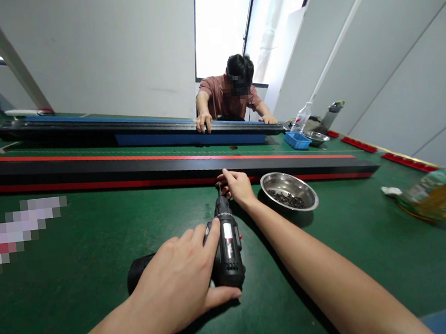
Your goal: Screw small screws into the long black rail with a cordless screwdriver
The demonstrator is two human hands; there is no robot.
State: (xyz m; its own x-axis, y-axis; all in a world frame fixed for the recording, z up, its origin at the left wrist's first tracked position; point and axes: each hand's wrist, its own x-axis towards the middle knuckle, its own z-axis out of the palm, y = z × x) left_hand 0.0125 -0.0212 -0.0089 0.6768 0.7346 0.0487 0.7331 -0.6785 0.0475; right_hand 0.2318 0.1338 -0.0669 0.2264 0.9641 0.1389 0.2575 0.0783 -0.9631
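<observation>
My left hand (180, 270) is wrapped round the handle of a black cordless drill (229, 248), which lies on its side with its bit pointing away from me. The bit meets the near side of a long black bar (147, 167) with red edges. At the bit's tip, the fingers of my right hand (240, 189) are curled together against the bar's near edge. Whatever they pinch is too small to make out. Just right of that hand, a steel bowl (312, 201) holds many small dark screws (287, 199).
Across the green table (81, 299), a co-worker (219, 95) rests both hands on another long dark bar (155, 130). A blue basket (297, 141), a second metal bowl (318, 138) and a clear bottle (303, 116) stand at the back right. A large plastic container (445, 194) lies far right.
</observation>
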